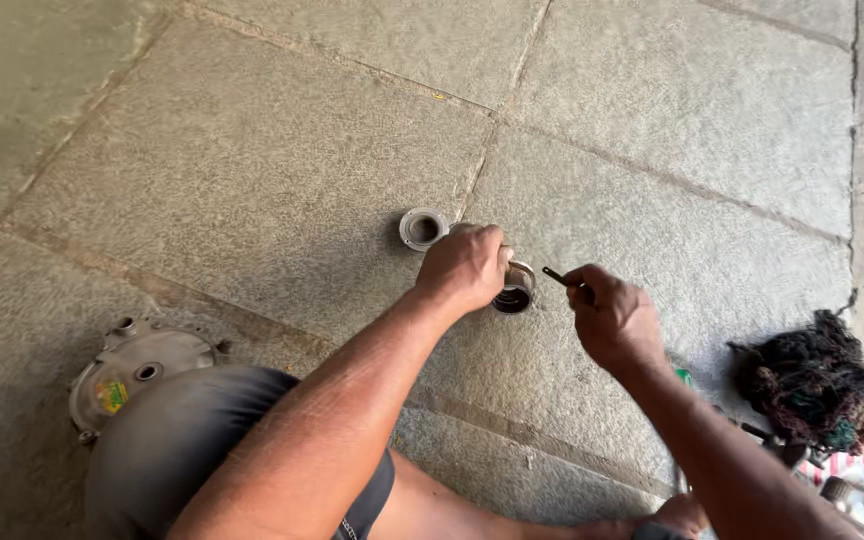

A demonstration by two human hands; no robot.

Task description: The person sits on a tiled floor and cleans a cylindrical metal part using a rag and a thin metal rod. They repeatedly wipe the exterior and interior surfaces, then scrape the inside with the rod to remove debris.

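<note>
My left hand [465, 267] grips a short metal cylinder part [514, 290] that rests on the stone floor, its open dark bore facing me. My right hand [612, 315] is closed around a thin dark tool [555, 276] whose tip points at the cylinder's rim, a little to its right. A second round metal ring with a flange [422, 228] lies on the floor just behind and left of my left hand, untouched.
A round metal cover plate with bolt lugs [132, 370] lies at lower left beside my knee [182, 440]. A tangled dark bundle of waste thread [814, 382] sits at right, with small tools [832, 480] below it. Stone paving slabs [252, 150] stretch beyond.
</note>
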